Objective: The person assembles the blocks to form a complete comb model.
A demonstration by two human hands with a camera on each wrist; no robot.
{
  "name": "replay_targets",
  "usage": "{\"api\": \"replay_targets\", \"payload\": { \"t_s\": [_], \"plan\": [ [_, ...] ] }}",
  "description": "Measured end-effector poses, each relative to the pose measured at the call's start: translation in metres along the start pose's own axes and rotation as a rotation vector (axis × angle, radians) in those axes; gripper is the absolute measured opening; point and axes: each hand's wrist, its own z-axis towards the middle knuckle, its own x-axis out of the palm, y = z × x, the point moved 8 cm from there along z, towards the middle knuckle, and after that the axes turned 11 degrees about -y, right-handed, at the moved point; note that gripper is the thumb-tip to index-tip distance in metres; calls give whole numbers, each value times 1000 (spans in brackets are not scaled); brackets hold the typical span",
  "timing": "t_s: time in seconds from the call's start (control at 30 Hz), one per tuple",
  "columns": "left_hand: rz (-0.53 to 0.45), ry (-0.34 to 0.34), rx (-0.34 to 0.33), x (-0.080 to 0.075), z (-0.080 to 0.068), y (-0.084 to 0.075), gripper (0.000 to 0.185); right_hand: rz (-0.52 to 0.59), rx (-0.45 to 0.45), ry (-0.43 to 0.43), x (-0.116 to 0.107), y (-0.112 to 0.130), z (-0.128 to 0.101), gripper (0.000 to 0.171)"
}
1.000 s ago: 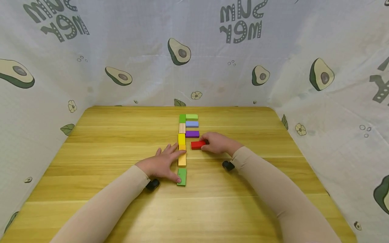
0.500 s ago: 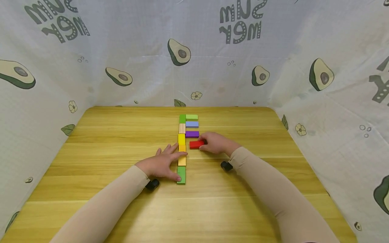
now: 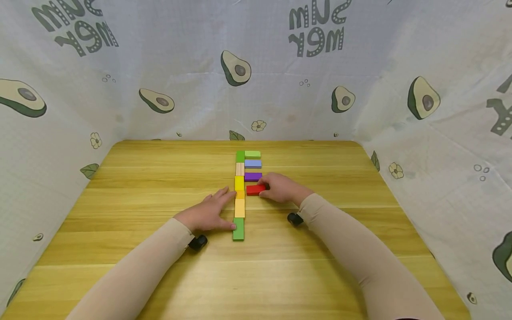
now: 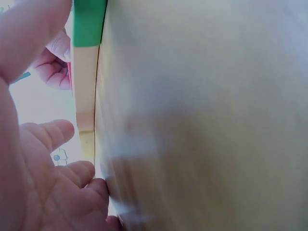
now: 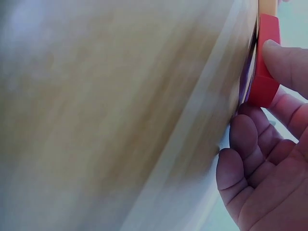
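On the wooden table (image 3: 140, 213), the right hand (image 3: 280, 189) pinches the red block (image 3: 255, 190), while the left hand (image 3: 210, 213) rests flat, fingers relaxed, against the block column (image 3: 239, 195).

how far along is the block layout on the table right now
Done: a line of blocks runs down the table, from the dark green block to the green block, with light green, blue and purple blocks branching right. In hand: the right hand holds the red block beside the line, the left hand resting against it. Left: red looks almost seated; how many more branches follow is unclear.
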Motion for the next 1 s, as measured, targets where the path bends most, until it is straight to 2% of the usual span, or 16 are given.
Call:
{"api": "replay_targets", "payload": {
  "t_s": [0.2,1.0],
  "plan": [
    [28,-25,-7,-2,2,4,100,-11,-10,-6,1,1,0,33],
    [37,0,10,-3,3,-1,98,4,-20,2,2,7,3,36]
  ]
}}
